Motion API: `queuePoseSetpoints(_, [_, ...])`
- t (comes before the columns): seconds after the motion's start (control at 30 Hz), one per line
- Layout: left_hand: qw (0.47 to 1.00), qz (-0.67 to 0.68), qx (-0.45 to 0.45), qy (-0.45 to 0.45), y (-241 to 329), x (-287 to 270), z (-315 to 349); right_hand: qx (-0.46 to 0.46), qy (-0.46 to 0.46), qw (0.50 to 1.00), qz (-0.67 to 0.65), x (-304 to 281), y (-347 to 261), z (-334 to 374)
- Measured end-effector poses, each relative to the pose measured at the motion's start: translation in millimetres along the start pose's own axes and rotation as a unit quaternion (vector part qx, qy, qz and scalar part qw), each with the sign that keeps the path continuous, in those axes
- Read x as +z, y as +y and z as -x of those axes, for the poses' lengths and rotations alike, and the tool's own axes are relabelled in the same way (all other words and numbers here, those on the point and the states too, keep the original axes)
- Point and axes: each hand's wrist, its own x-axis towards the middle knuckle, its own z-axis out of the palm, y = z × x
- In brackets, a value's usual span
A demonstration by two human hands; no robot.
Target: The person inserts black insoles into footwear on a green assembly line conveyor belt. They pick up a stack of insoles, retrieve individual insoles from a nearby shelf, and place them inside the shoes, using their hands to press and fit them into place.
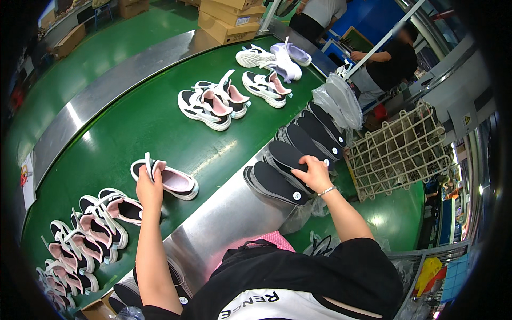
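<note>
A long green belt (149, 128) curves across the room, with a shiny metal counter (229, 213) along its near edge. The floor past the belt is green too, and brown cardboard boxes (226, 18) sit at the far end.

The left hand (149, 186) is closed in a tight grip on the heel end of a pink, white and black shoe (173, 181) that lies on the belt. The right hand (314, 172) rests on a row of black insoles (298, 154) stacked along the metal counter, with its fingers curled over the top one, so its grip holds that insole.

More shoes (85, 234) of the same kind are lined up on the belt at the left. Other pairs (213, 101) lie farther down the belt.

A white wire basket (400, 149) stands just past the insoles, and dark things show through its bars. Clear plastic bags (338, 98) lie next to it. Another person (394, 58) in a black top works farther off.
</note>
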Motion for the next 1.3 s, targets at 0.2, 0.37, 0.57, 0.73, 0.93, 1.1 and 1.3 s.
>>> queuePoseSetpoints(0.2, [0.985, 0.150, -0.038, 0.079, -16, 2, 13, -0.045, -0.374, 0.834, -0.404, 31, -133, -28])
queuePoseSetpoints(0.37, [0.988, 0.137, -0.042, 0.059, -21, 7, 13, -0.022, -0.516, 0.797, -0.311, 81, -205, -61])
queuePoseSetpoints(0.57, [0.988, 0.117, -0.073, 0.062, -33, 17, 9, -0.399, -0.183, 0.898, 0.037, 145, -273, -40])
queuePoseSetpoints(0.73, [0.984, 0.105, -0.118, 0.081, -38, 17, 11, -0.454, -0.167, 0.863, 0.148, 118, -267, -38])
queuePoseSetpoints(0.93, [0.982, 0.107, -0.138, 0.077, -34, 17, 11, -0.450, -0.268, 0.828, 0.202, 81, -265, -44])
queuePoseSetpoints(1.1, [0.982, 0.116, -0.129, 0.072, -31, 19, 12, -0.545, -0.171, 0.809, 0.134, 158, -270, -52])
queuePoseSetpoints(1.3, [0.968, 0.172, -0.163, 0.078, -36, 15, 17, -0.507, -0.240, 0.821, 0.104, 170, -283, -52])
